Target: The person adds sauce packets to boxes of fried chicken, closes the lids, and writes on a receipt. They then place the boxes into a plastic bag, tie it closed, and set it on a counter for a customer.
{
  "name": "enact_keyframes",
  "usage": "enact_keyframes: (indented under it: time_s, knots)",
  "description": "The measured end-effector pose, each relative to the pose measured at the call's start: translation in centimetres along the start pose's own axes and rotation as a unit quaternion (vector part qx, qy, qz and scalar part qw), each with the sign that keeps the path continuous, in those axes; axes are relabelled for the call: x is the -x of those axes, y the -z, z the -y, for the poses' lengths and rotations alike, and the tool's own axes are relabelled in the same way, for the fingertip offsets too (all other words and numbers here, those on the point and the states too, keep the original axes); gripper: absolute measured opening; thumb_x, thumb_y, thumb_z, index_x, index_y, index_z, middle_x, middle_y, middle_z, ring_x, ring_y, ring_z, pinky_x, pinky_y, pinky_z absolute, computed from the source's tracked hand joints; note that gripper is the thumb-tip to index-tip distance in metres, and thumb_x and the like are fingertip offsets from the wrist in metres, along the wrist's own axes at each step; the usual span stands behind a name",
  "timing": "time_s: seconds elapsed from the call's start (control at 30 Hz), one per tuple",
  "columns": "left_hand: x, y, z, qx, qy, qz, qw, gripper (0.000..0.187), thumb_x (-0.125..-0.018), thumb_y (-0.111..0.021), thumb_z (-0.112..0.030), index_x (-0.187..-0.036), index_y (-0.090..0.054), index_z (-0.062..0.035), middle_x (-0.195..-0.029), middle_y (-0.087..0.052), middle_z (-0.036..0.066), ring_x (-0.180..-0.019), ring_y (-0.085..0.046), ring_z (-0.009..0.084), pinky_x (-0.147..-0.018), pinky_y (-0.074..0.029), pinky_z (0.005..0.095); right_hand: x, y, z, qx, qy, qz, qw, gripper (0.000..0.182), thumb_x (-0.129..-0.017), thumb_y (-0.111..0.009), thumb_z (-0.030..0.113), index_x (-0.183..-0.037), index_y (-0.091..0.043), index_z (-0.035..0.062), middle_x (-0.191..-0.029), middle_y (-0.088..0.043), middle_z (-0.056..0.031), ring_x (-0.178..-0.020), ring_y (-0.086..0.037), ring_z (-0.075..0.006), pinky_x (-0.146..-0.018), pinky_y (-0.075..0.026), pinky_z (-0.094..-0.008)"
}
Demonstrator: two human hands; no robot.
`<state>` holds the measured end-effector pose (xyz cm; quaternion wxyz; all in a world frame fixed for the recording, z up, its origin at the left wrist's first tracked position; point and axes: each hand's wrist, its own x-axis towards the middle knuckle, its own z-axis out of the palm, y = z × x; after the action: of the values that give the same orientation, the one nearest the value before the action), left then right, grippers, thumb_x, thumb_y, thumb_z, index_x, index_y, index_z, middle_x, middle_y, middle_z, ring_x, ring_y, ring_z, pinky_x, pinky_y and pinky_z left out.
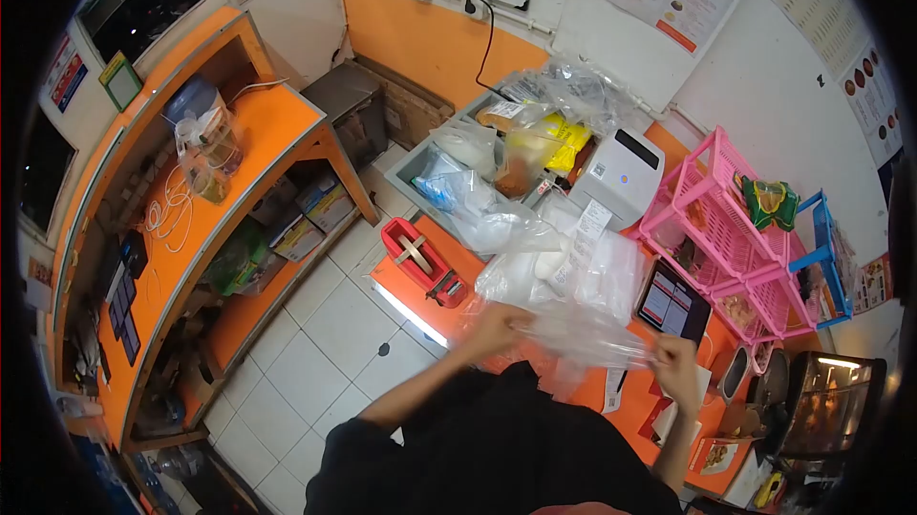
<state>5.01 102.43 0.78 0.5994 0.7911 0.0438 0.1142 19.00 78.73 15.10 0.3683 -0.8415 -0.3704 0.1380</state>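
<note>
A clear plastic bag (587, 333) is stretched between my two hands above the orange table (401, 276). My left hand (499, 326) is closed on one end of it. At its other end my right hand (674, 362) grips the plastic, with the fingers curled. Just beyond lies a pile of clear plastic bags (611, 276), with a printed receipt (585, 236) on top. A red tape dispenser (420, 262) sits to the left of the pile. To the right, near my right hand, is a tablet (671, 302) with a lit screen.
A grey tray (406, 181) full of bagged goods stands at the back, beside a white printer (621, 176). Pink stacked baskets (716, 219) and a glass-fronted warmer (829, 405) line the right. A curved orange counter (277, 123) stands left, across the tiled floor (349, 324).
</note>
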Motion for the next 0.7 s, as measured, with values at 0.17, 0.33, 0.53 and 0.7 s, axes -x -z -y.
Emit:
enact_keyframes:
  time_s: [0.17, 0.33, 0.53, 0.7]
  knots:
    - [-1.2, 1.4, -1.8, 0.011, -0.011, -0.173, 0.985, 0.012, -0.068, -0.060, -0.006, -0.068, -0.052, 0.0032, -0.065, -0.045, 0.013, -0.060, -0.046, 0.0169, -0.049, -0.033, 0.0314, -0.3, -2.8, 1.0, 0.014, 0.022, 0.052, 0.998, 0.030, -0.056, -0.050, -0.006, -0.052, -0.021, 0.0019, -0.047, -0.021, -0.0044, -0.045, -0.024, -0.0093, -0.042, -0.022, -0.0260]
    - [1.0, 3.5, 3.9, 0.120, -0.056, -0.230, 0.964, 0.012, -0.067, -0.060, -0.001, -0.066, -0.049, 0.0006, -0.063, -0.047, 0.006, -0.060, -0.049, 0.0142, -0.053, -0.041, 0.0263, -1.3, -4.1, 0.2, -0.049, 0.018, 0.071, 0.996, 0.021, -0.061, -0.048, -0.004, -0.050, -0.031, 0.0009, -0.043, -0.029, -0.0048, -0.041, -0.029, -0.0118, -0.041, -0.028, -0.0251]
    - [4.6, -4.6, 16.2, -0.006, -0.017, -0.274, 0.961, 0.007, -0.070, -0.057, 0.003, -0.075, -0.055, -0.0010, -0.069, -0.056, 0.008, -0.067, -0.055, 0.0135, -0.059, -0.045, 0.0267, -0.8, -9.0, 2.0, -0.084, 0.122, 0.082, 0.986, 0.013, -0.057, -0.051, -0.003, -0.055, -0.039, -0.0003, -0.051, -0.036, -0.0054, -0.049, -0.038, -0.0123, -0.044, -0.031, -0.0256]
    - [7.2, 7.3, 3.8, 0.049, 0.126, -0.175, 0.975, 0.025, -0.067, -0.049, 0.007, -0.090, -0.053, -0.0021, -0.081, -0.060, 0.012, -0.074, -0.059, 0.0204, -0.067, -0.046, 0.0299, -3.6, -0.5, 1.7, -0.123, -0.056, 0.451, 0.882, 0.023, -0.069, -0.059, 0.005, -0.055, -0.040, 0.0032, -0.056, -0.041, -0.0027, -0.052, -0.039, -0.0131, -0.049, -0.033, -0.0276]
